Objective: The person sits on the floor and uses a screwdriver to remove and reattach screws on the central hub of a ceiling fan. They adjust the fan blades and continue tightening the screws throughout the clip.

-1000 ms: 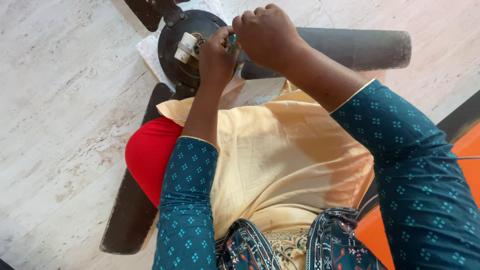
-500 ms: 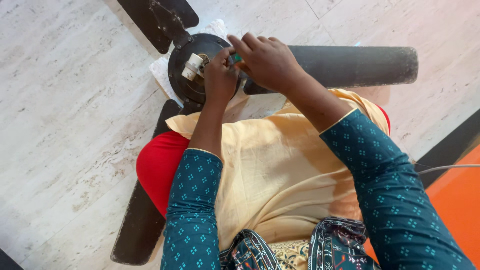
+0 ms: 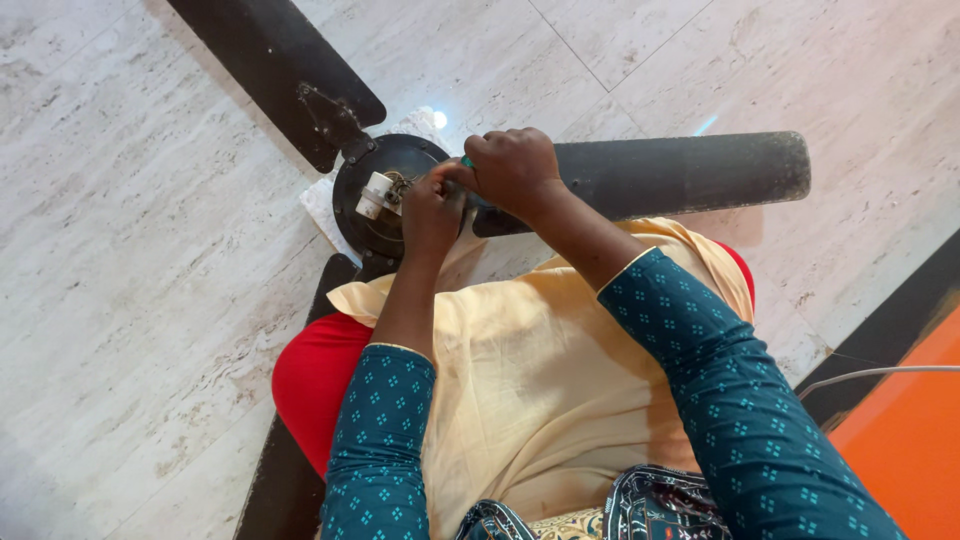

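A black ceiling fan lies on the floor, its round hub [image 3: 372,222] in front of my knees. A small white block [image 3: 373,194] with wires sits on the hub. My left hand [image 3: 430,212] rests on the hub, fingers bent down beside the wires; what they pinch is hidden. My right hand [image 3: 515,170] is a closed fist just right of it, touching the left fingertips. A small green tool end [image 3: 466,161] sticks out of the fist. Pale yellow cloth [image 3: 540,380] covers my lap.
Three black blades spread from the hub: one to the upper left [image 3: 270,70], one to the right [image 3: 680,175], one toward the lower left [image 3: 290,470]. A white cloth [image 3: 322,203] lies under the hub. Pale marble floor [image 3: 120,250] surrounds it; an orange surface [image 3: 900,450] sits at lower right.
The view has shifted, so the fan sits lower and more central. Both hands stay together at the hub, the right fist turned slightly over the left fingers.
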